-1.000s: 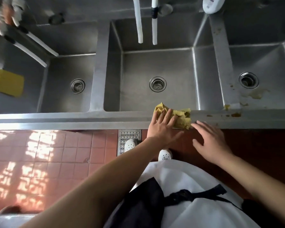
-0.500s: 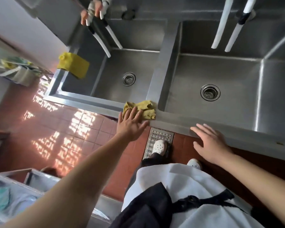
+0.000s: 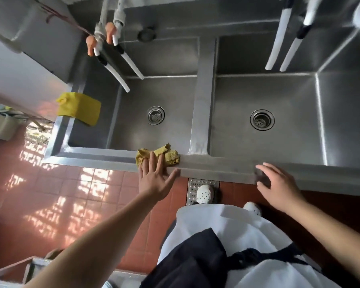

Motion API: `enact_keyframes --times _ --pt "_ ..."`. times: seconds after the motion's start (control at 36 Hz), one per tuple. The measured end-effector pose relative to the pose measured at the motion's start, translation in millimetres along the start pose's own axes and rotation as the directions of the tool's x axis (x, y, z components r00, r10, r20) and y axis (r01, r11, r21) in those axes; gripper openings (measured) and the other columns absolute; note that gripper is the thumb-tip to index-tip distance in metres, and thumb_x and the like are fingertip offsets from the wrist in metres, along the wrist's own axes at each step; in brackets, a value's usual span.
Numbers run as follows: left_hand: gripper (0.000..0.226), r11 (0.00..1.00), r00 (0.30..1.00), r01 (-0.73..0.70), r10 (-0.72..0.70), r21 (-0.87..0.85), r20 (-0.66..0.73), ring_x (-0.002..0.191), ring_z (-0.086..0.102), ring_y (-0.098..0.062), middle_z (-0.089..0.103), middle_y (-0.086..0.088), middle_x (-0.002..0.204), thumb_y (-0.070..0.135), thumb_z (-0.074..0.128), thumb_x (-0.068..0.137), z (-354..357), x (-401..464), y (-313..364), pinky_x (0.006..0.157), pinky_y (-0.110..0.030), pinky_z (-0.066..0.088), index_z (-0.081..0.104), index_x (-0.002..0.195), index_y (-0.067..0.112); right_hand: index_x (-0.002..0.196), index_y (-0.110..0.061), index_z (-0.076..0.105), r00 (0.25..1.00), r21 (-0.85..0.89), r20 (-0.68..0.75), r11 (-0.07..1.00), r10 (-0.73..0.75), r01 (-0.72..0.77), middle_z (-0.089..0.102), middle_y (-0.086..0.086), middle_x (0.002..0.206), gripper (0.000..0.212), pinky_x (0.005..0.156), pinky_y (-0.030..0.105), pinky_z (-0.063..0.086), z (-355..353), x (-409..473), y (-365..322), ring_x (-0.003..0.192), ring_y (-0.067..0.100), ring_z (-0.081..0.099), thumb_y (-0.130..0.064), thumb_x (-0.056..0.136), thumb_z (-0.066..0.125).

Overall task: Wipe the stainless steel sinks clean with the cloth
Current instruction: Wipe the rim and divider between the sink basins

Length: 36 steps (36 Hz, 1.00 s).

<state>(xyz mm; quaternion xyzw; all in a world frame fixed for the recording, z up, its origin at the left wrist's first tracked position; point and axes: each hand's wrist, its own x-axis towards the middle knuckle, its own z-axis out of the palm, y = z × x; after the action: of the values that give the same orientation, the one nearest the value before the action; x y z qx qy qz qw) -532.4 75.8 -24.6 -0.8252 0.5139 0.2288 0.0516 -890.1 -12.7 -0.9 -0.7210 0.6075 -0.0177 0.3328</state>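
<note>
On the front rim [image 3: 216, 166] of the steel sinks, a crumpled yellow cloth [image 3: 162, 155] lies just in front of the left basin [image 3: 154, 100], near the divider [image 3: 203, 100] that separates it from the right basin [image 3: 279, 111]. The left hand [image 3: 154, 179] presses flat on the cloth, fingers spread and straight, thumb out along the rim's edge; it pins the cloth rather than gripping it. The right hand [image 3: 279, 188] is open with its fingers loosely curved over the rim in front of the right basin, holding nothing; its fingertips are blurred, so I cannot tell whether they touch the steel. A second yellow cloth [image 3: 79, 107] drapes over the far left edge of the left basin. Each basin has a round drain [image 3: 156, 115] at its middle. White tap spouts [image 3: 121, 65] hang over both basins. Below the rim, two white shoes [image 3: 205, 194] stand on red floor tiles [image 3: 71, 194]
</note>
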Motion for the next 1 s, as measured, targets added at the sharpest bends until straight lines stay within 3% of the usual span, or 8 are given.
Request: enact_keyframes --times 0.14,0.22,0.33,0.5,0.64,1.0 --pt "0.095 0.986 0.986 -0.162 0.16 0.041 0.043 0.153 -0.011 -0.025 -0.016 0.0 0.166 0.088 0.007 0.082 9 1 32 0.122 -0.043 -0.012 0.0 0.159 0.033 0.127 -0.005 0.065 0.992 0.053 -0.107 0.997 0.069 -0.063 0.058 0.018 0.137 0.048 0.109 0.05 0.04 1 -10 8 0.129 0.035 0.053 -0.004 0.08 0.073" --pt "0.088 0.944 0.941 -0.316 0.3 0.095 0.154 0.153 -0.01 -0.027 -0.02 0.004 0.165 0.084 0.012 0.084 19 3 71 0.121 -0.043 -0.011 -0.005 0.157 0.038 0.13 -0.008 0.063 0.983 0.081 -0.135 0.99 0.122 -0.112 0.056 0.016 0.14 0.049 0.111 0.049 0.038 -2 -19 11 0.133 0.032 0.049 -0.008 0.082 0.072" --pt "0.082 0.824 0.823 -0.551 0.51 0.134 0.25 0.153 -0.004 -0.029 -0.012 0.005 0.166 0.08 0.02 0.089 37 1 137 0.121 -0.046 -0.005 -0.007 0.156 0.041 0.133 -0.008 0.061 0.951 0.149 -0.187 0.964 0.245 -0.219 0.054 0.014 0.142 0.05 0.114 0.044 0.035 -8 -33 20 0.136 0.028 0.047 -0.009 0.084 0.07" --pt "0.075 0.589 0.617 -0.785 0.725 0.19 0.305 0.152 0.005 -0.028 -0.002 0.006 0.167 0.072 0.028 0.094 50 1 236 0.121 -0.05 0.006 0.004 0.157 0.04 0.136 -0.013 0.057 0.855 0.256 -0.248 0.882 0.455 -0.396 0.057 0.007 0.139 0.047 0.111 0.04 0.039 -32 -73 51 0.13 0.026 0.05 -0.016 0.089 0.065" --pt "0.069 0.451 0.449 -0.888 0.808 0.09 0.381 0.153 -0.002 -0.029 -0.001 0.005 0.167 0.07 0.019 0.096 57 -12 296 0.122 -0.051 -0.002 0.002 0.156 0.042 0.14 -0.014 0.053 0.836 0.221 -0.229 0.863 0.498 -0.454 0.048 0.005 0.149 0.049 0.113 0.044 0.035 -53 -101 84 0.138 0.025 0.042 -0.018 0.092 0.062" --pt "0.076 0.396 0.442 -0.897 0.818 0.197 0.369 0.153 -0.005 -0.031 -0.005 0.003 0.167 0.074 0.018 0.093 95 -37 402 0.121 -0.051 -0.007 -0.009 0.156 0.041 0.14 -0.017 0.053 0.871 0.345 -0.193 0.862 0.452 -0.371 0.05 0.003 0.145 0.047 0.113 0.04 0.035 -103 -94 212 0.136 0.022 0.043 -0.019 0.093 0.057"
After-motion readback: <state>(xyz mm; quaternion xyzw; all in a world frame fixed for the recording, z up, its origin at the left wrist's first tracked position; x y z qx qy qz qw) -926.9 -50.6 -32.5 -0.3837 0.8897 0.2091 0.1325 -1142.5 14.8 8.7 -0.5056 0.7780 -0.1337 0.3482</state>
